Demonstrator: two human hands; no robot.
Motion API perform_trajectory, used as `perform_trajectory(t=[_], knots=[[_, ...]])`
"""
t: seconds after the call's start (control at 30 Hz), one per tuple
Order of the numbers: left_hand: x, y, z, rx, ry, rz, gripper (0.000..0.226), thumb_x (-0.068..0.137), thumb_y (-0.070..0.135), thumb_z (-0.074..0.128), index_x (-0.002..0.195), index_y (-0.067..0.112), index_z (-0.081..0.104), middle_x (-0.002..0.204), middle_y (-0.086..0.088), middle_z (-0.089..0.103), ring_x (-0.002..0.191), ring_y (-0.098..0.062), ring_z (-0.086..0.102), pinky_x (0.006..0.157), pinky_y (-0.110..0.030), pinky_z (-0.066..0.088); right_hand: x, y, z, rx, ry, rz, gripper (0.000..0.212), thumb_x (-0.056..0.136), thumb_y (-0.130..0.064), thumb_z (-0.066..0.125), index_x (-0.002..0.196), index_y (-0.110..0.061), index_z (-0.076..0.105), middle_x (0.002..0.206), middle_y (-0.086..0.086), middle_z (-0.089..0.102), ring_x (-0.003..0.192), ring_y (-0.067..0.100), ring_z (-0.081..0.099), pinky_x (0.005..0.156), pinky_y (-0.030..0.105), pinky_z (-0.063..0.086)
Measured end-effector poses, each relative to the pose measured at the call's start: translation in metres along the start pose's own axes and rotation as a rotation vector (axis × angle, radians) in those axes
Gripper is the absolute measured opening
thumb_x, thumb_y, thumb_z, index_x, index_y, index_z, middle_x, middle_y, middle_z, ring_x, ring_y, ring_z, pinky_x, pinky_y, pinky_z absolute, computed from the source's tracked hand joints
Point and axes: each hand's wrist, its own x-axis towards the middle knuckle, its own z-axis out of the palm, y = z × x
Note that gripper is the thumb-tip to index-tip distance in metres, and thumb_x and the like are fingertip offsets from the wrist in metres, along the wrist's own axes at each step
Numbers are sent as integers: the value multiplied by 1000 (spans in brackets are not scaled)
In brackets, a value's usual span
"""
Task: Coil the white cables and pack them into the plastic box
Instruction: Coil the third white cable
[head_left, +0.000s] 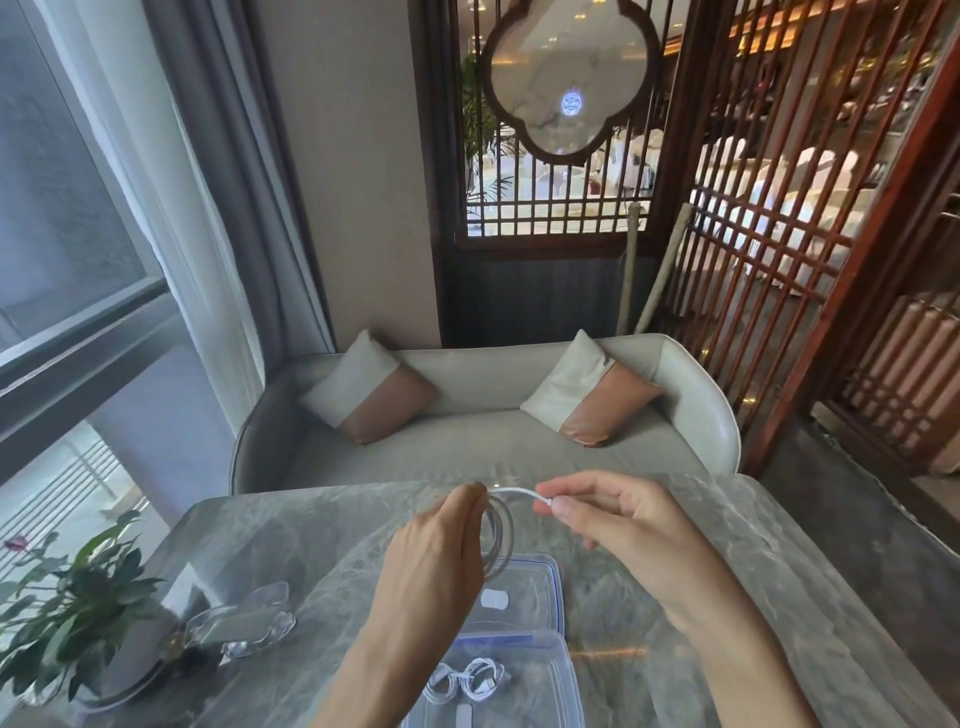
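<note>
My left hand (436, 561) pinches a white cable (501, 540) wound into several loops that hang above the table. My right hand (613, 514) grips the free end of that same cable by its plug, a short straight stretch running between the two hands. Below the hands lies a clear plastic box (550, 675) at the near edge, holding two small white coiled cables (467, 678). Just behind it rests the box's clear lid (535, 587) with blue clips, flat on the table.
The grey marble table (311, 545) carries a potted green plant (67, 608) at the near left and a clear glass dish (244, 618) beside it. A grey sofa (483, 447) with two cushions stands beyond the far edge.
</note>
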Motion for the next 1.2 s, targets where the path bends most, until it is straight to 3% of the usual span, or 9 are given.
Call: perform_trajectory(t=[0.13, 0.27, 0.4, 0.47, 0.53, 0.67, 0.8, 1.03, 1.2], knots=[[-1, 2, 1, -79, 53, 15, 16, 100, 21, 49, 94, 19, 63, 70, -3, 69, 74, -29, 53, 61, -35, 39, -2, 14, 9, 32, 71, -15, 18, 89, -9, 71, 92, -24, 78, 84, -1, 78, 70, 6, 65, 66, 16, 52], [-1, 3, -1, -129, 64, 26, 15, 100, 16, 49, 95, 18, 63, 70, -1, 69, 68, -25, 55, 62, -35, 41, -4, 16, 10, 15, -6, 1, 22, 90, -5, 69, 94, -26, 74, 77, -8, 69, 69, 10, 69, 63, 19, 55], [-3, 6, -3, -205, 59, 71, 18, 98, 24, 44, 91, 24, 61, 66, 3, 64, 58, -18, 55, 61, -35, 44, -4, 13, 18, -109, 10, -53, 14, 91, -28, 70, 99, -39, 72, 72, -17, 63, 60, 1, 60, 59, 17, 50], [-4, 8, -4, -228, 52, 96, 17, 98, 24, 44, 91, 27, 60, 64, 4, 62, 53, -15, 51, 57, -32, 45, -5, 12, 25, -210, 31, -97, 21, 88, -44, 68, 109, -45, 71, 83, -23, 68, 71, -5, 63, 68, 15, 49], [-5, 12, -3, -277, 42, 96, 20, 98, 21, 44, 91, 30, 60, 61, 9, 58, 48, -10, 45, 50, -23, 39, -5, 13, 35, -342, 116, -190, 29, 90, -43, 64, 119, -41, 69, 95, -20, 70, 88, -5, 66, 79, 13, 48], [-2, 16, -5, -623, 41, -97, 28, 102, 23, 45, 84, 26, 66, 55, 11, 49, 50, -2, 40, 50, -13, 34, -10, 16, 53, -522, 202, -373, 23, 102, -27, 52, 115, -29, 71, 98, -17, 68, 93, -2, 63, 82, 15, 47], [1, 15, -4, -884, 75, -293, 33, 103, 12, 43, 84, 10, 71, 54, 5, 44, 50, -7, 38, 47, -12, 34, -8, 20, 58, -541, 227, -346, 22, 104, -25, 48, 101, -24, 70, 77, -18, 54, 69, 0, 55, 68, 16, 44], [-3, 19, 2, -715, 130, -250, 28, 103, 16, 44, 85, 22, 66, 60, 11, 57, 54, -3, 49, 52, -13, 40, -9, 16, 70, -272, 208, -203, 21, 105, -21, 45, 101, -21, 65, 63, -1, 58, 44, 7, 57, 41, 18, 45], [-5, 22, 2, -482, 235, -119, 19, 97, 30, 43, 88, 30, 60, 69, 7, 63, 53, -8, 55, 49, -22, 42, -7, 11, 78, -79, 211, -208, 26, 106, -24, 43, 106, -29, 68, 69, 11, 61, 47, 15, 60, 43, 25, 49]])
